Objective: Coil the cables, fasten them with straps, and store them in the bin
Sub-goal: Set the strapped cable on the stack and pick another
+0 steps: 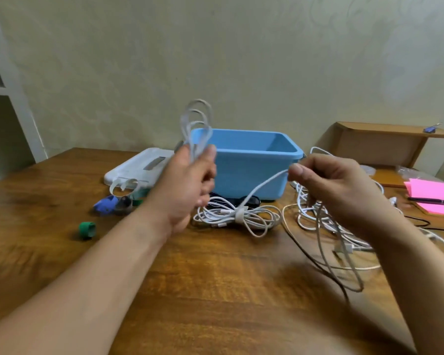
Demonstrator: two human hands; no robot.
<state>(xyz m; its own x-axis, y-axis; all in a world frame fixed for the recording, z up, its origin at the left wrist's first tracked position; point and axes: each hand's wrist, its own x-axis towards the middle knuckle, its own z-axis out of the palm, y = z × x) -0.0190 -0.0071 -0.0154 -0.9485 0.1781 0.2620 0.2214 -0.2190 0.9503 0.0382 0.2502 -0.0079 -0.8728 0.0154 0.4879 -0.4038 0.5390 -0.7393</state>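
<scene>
Above the desk (215, 290), the left grip (187, 183) is closed round loops of a white cable (195, 146). The right grip (326, 180) pinches its loose strand. Beyond them, 1 strapped bundle (215, 213) lies just before the blue bin (249, 170).

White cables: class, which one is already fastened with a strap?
The coiled bundle lying on the table before the blue bin: a pale strap wraps its middle. The left hand holds unstrapped loops; the pile at right is loose.

Wooden table (215, 290), pink paper pad (436, 192), black pen (432, 201), cardboard box (377, 147), white shelf (0, 90)
</scene>
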